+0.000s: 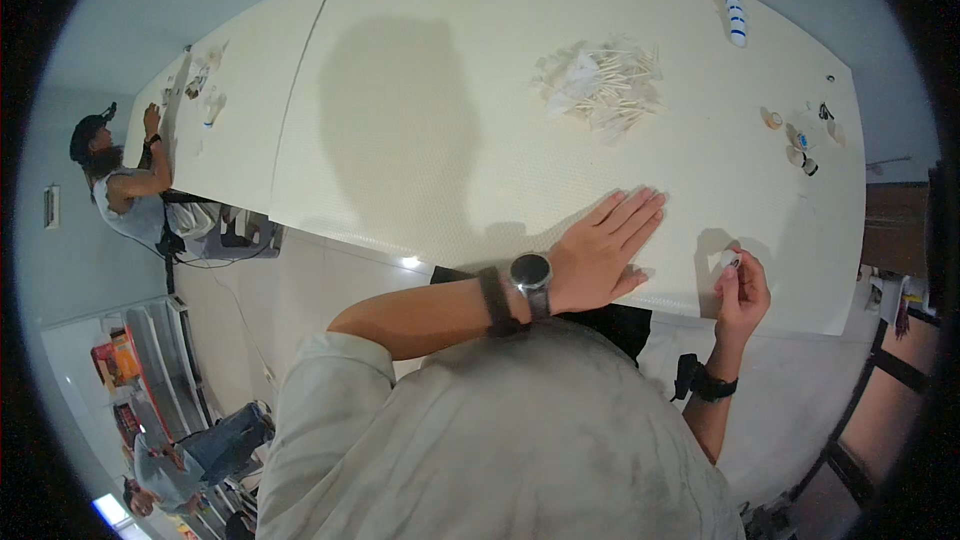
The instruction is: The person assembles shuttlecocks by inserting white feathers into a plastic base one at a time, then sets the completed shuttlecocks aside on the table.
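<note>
My left hand (606,252) lies flat, palm down, on the near part of the white table (400,170). Its fingers point away to the right, and nothing is in it. At the table's near right edge my right hand (742,298) pinches a small white object (731,260) with a dark spot between thumb and fingers. Its kind is too small to make out. Beyond my left hand is a loose heap of thin white sticks (615,90), which look like cotton swabs, with clear plastic film (572,85) at its left side.
At the far right edge lies a white tube with blue stripes (733,12). Several small items, including a small orange-rimmed roll (772,120) and a blue-and-white piece (802,141), sit at the right. A person (135,180) works at the table's left end; another person (175,470) is lower left, near shelves (165,360).
</note>
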Available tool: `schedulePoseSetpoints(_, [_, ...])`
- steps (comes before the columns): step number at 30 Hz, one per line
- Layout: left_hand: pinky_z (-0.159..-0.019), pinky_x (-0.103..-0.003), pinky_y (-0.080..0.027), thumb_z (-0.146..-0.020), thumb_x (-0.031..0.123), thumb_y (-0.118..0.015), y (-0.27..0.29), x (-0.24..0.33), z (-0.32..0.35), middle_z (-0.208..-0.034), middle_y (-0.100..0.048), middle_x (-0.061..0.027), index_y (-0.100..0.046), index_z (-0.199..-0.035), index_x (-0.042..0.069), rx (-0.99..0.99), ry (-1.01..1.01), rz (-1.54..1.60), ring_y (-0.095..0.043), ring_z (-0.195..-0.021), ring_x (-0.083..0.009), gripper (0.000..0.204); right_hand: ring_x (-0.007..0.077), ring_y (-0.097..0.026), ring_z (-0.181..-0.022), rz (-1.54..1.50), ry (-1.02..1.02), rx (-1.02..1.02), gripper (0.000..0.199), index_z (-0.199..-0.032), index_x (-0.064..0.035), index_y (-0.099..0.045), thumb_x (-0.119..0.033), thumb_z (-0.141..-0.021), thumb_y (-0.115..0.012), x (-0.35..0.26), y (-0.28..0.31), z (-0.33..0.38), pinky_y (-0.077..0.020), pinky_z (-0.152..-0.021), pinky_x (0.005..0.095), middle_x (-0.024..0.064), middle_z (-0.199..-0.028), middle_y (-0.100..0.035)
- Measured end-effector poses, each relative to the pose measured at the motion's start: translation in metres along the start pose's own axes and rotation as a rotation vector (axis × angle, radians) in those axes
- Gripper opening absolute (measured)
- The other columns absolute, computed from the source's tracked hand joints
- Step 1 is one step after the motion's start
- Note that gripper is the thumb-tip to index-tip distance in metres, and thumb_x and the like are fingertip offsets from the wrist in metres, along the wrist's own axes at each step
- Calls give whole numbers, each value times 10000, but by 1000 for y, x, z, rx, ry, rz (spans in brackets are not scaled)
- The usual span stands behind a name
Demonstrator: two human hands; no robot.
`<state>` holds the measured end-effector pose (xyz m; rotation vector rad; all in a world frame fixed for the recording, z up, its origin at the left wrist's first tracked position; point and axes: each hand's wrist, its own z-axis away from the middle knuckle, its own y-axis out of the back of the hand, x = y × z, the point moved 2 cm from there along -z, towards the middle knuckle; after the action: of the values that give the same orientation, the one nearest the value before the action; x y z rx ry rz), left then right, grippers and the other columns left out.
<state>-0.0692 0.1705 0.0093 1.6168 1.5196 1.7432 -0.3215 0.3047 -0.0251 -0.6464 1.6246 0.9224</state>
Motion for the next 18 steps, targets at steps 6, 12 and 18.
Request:
schedulePoseSetpoints(6, [-1243,-482,-219,-952,365,-594,-6,-14,4,-1623,-288,-265,-324,-1519,-108,95,144,-90,-263,-1525,-376,786,56,-516,-679,2,-46,21,227,-1186,41,-656,-8,-966,-629,-9,-4,0,-441,-584,204,11,-902,-636])
schedulePoseSetpoints(12, [-1239,-487,-219,-955,363,-591,11,-34,15,-1620,-287,-274,-318,-1517,-116,176,320,-155,-270,-1519,-392,787,58,-508,-670,20,-59,34,243,-1203,34,-660,-15,-967,-631,-5,-3,-2,-422,-574,209,-4,-853,-601])
schedulePoseSetpoints(18, [-1240,-490,-217,-973,352,-573,30,-58,25,-1612,-294,-282,-312,-1515,-121,239,410,-237,-275,-1514,-403,766,62,-522,-681,53,-5,55,262,-1220,49,-653,-7,-966,-625,-4,-1,-1,-415,-584,203,17,-872,-617])
